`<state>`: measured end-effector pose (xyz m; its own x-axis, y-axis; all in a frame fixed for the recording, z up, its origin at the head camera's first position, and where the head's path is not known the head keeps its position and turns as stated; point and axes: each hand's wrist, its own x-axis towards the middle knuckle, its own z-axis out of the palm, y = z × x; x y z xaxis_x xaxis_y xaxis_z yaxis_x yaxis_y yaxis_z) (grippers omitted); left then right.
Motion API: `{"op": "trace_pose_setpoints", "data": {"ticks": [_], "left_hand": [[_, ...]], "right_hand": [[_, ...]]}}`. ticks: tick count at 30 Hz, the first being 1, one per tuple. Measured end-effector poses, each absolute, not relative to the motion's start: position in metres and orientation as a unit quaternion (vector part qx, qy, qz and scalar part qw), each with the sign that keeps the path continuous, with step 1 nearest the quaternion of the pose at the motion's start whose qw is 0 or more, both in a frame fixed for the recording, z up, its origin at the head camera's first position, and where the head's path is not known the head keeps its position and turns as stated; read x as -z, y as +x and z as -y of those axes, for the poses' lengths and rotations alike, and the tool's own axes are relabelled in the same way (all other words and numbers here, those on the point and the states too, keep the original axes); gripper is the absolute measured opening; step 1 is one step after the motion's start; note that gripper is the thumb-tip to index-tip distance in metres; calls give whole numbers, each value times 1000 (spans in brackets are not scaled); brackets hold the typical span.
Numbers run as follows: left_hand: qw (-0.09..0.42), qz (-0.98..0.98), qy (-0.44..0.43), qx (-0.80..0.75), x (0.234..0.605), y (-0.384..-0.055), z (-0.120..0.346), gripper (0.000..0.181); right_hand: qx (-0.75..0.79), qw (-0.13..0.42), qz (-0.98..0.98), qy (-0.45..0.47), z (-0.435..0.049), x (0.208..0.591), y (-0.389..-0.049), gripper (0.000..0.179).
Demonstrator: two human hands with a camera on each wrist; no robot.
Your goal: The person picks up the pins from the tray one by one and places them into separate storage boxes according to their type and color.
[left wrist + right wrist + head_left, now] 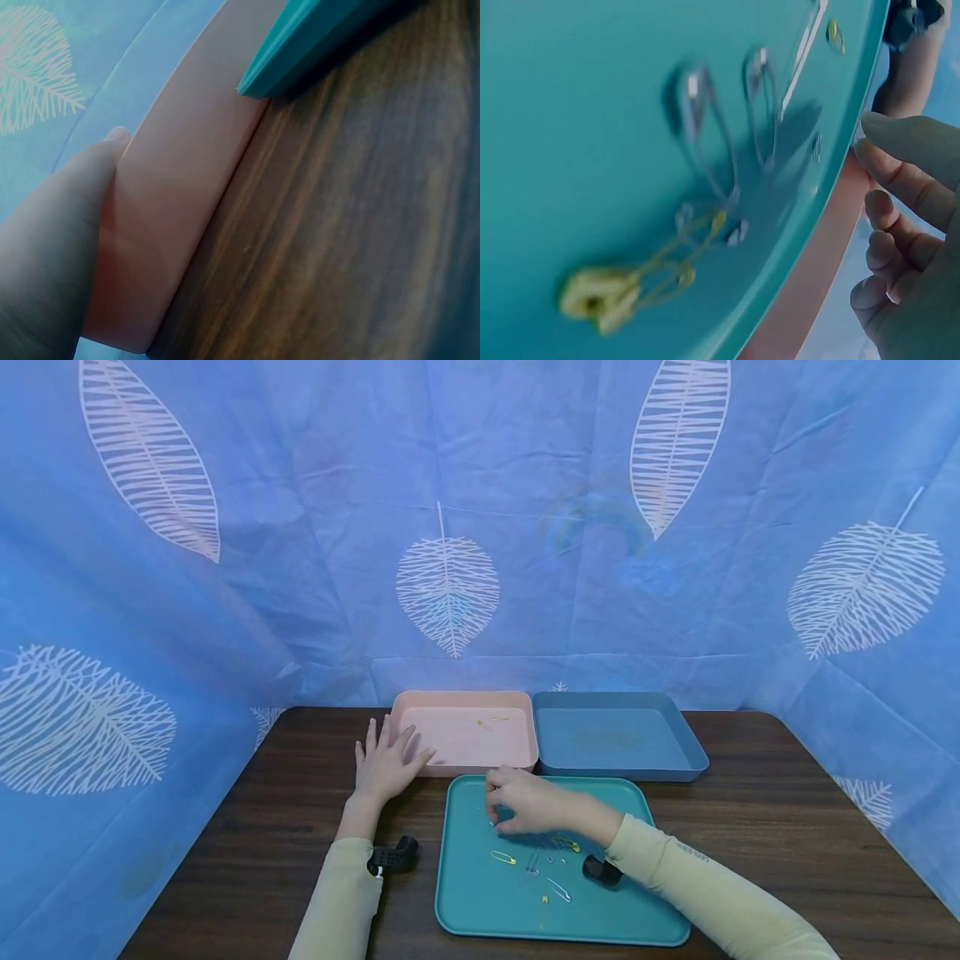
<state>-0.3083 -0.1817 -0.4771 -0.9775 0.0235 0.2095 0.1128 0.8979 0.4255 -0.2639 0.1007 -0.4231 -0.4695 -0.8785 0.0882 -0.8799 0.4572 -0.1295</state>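
Note:
My left hand (385,767) rests with spread fingers on the left front corner of the pink tray (465,770); in the left wrist view the thumb (75,187) lies at its rim. Over the upper left of the teal tray (480,918), my right hand (528,802) pinches a small pale thing between thumb and index finger, apparently a safety pin, mostly hidden. Below that hand lie loose safety pins: a yellow one (503,857), a silver one (558,890) and a yellow cluster (565,842). The right wrist view shows silver pins (761,105) close up.
Two small yellow pins (492,721) lie in the pink tray. A blue tray (622,772) stands to its right, behind the teal tray. The dark wooden table (247,877) carries all three. A blue cloth with white leaves (525,610) hangs behind.

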Motion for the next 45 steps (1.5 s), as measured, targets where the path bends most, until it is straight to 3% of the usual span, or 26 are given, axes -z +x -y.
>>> {"op": "trace_pose_setpoints", "data": {"ticks": [7, 28, 45], "left_hand": [[108, 970, -34, 217, 477, -308, 181, 77], [103, 970, -32, 217, 477, -307, 181, 77], [102, 972, -30, 211, 478, -308, 181, 80]], "right_hand": [[-68, -43, 848, 524, -95, 426, -254, 13], [-78, -106, 851, 508, -90, 431, -248, 21], [-90, -73, 844, 524, -89, 425, -255, 23]]}}
